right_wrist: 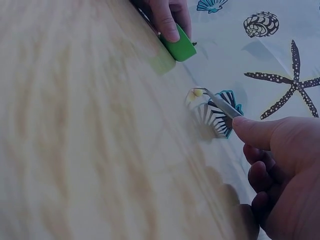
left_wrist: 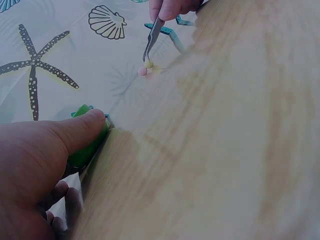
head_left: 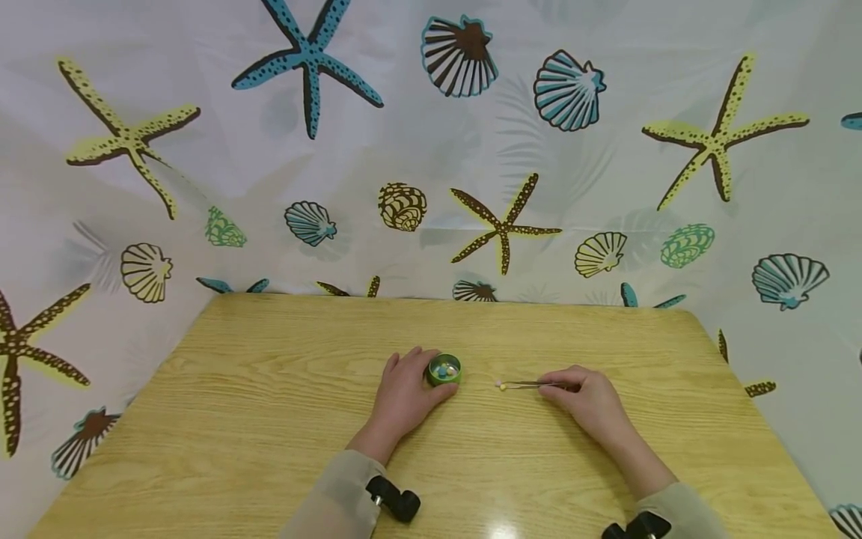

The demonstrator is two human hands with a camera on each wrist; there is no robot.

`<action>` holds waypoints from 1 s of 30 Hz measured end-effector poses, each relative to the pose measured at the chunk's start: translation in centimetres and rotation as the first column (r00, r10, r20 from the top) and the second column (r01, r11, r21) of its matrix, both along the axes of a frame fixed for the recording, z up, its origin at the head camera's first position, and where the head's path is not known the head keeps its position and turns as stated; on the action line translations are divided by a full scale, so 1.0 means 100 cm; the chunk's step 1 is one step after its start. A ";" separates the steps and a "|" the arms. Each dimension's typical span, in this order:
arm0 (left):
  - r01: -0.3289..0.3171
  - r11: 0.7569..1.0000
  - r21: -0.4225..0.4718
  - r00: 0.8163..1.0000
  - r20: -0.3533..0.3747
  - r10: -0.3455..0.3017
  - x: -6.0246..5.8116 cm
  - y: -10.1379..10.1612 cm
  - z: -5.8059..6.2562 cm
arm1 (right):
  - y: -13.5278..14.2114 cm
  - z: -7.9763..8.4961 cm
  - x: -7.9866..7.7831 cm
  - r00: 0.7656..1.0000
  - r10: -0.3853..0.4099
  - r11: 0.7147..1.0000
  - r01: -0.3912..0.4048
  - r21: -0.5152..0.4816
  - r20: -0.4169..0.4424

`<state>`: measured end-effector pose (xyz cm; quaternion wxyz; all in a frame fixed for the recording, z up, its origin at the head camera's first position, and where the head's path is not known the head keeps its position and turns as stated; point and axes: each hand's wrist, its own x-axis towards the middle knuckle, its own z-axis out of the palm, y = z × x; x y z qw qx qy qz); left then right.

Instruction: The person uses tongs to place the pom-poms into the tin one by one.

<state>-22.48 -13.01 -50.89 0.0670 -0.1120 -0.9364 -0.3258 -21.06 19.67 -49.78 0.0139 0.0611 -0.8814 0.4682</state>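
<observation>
My left hand [head_left: 404, 395] grips a small round green container [right_wrist: 180, 48], thumb on its near side and fingers around the left. Several small pastel beads [head_left: 444, 370] show inside it in the head view. To the right, my right hand [head_left: 592, 404] pinches metal tweezers [head_left: 528, 384] that point left toward the container. At their bent tips are a yellow bead [left_wrist: 148, 64] and a pink bead [left_wrist: 142, 71], side by side close over the table. Whether the tips grip either bead I cannot tell.
The wooden table [head_left: 498, 464] stretches around both hands. Behind it and along its sides hangs a white cloth [head_left: 411, 150] printed with starfish and shells. Black camera mounts [head_left: 393, 499] sit on both sleeves.
</observation>
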 end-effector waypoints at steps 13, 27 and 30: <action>-0.006 1.000 0.000 1.000 0.019 0.006 0.000 -0.001 -0.001 | -0.001 -0.002 0.000 1.000 -0.001 1.000 0.001 0.020 -0.015; -0.001 1.000 0.005 1.000 0.013 0.001 0.000 0.000 -0.001 | 0.000 0.002 0.003 0.999 -0.053 0.997 0.052 -0.052 -0.014; -0.004 1.000 0.008 1.000 0.014 0.004 0.000 0.000 -0.001 | -0.001 0.003 0.002 0.997 -0.067 0.996 0.066 -0.068 -0.022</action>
